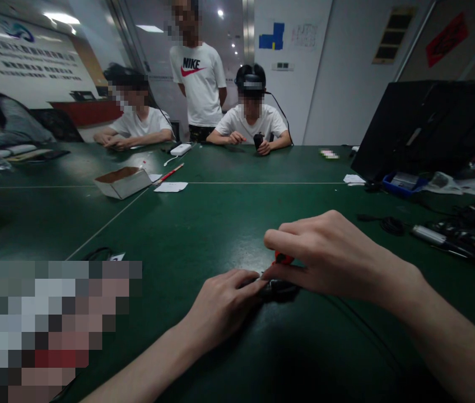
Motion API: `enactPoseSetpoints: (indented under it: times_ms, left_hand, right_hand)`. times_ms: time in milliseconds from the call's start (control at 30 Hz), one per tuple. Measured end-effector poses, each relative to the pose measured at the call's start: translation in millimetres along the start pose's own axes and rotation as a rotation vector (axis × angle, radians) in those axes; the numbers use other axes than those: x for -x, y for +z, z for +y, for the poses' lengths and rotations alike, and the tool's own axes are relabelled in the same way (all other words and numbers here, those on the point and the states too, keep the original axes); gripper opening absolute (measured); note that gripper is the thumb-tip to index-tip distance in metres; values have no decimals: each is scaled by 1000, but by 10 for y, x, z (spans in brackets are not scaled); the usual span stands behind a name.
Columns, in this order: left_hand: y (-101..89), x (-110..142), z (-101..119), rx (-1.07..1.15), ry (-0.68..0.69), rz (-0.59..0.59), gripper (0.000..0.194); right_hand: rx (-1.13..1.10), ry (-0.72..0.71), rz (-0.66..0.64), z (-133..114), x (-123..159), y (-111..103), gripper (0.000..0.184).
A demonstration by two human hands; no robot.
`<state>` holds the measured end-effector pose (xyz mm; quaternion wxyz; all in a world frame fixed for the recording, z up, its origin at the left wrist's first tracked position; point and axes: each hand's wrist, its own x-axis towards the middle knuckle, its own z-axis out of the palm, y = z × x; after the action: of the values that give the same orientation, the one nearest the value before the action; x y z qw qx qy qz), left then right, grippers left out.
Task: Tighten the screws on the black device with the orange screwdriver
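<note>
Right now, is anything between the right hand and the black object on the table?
Nothing visible is. The right hand, holding a small orange-and-black item, is right by the black object; the left hand is at its left end, beside that path.

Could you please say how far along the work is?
No finished part is visible. The right hand pinches a small orange-red item by a glossy black object, which the left hand touches. What is left I cannot tell: fingers hide details.
</note>
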<state>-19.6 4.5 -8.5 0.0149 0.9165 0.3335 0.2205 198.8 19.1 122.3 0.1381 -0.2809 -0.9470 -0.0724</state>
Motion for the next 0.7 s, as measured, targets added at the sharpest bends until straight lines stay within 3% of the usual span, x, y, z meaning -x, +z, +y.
enactPoseSetpoints:
  times_ms: [333, 400, 500, 567, 667, 700]
  left_hand:
    - [-88, -25, 39, 124, -52, 12, 23]
    - [-139, -42, 41, 174, -37, 80, 23]
    - [-286, -76, 110, 303, 9, 288, 23]
    - [-399, -47, 215, 407, -32, 377, 25]
    - [-447, 213, 392, 431, -234, 283, 36]
    - [-413, 369, 438, 401, -180, 233, 42]
  right_hand:
    - [-60, 6, -35, -20, -8, -30, 4]
    - [-61, 6, -38, -16, -9, -32, 4]
    - [-55, 13, -40, -13, -7, -29, 5]
    - [-57, 12, -34, -13, -4, -23, 5]
    - [-67, -1, -23, -12, 1, -13, 6]
    - [-65, -2, -21, -12, 3, -12, 6]
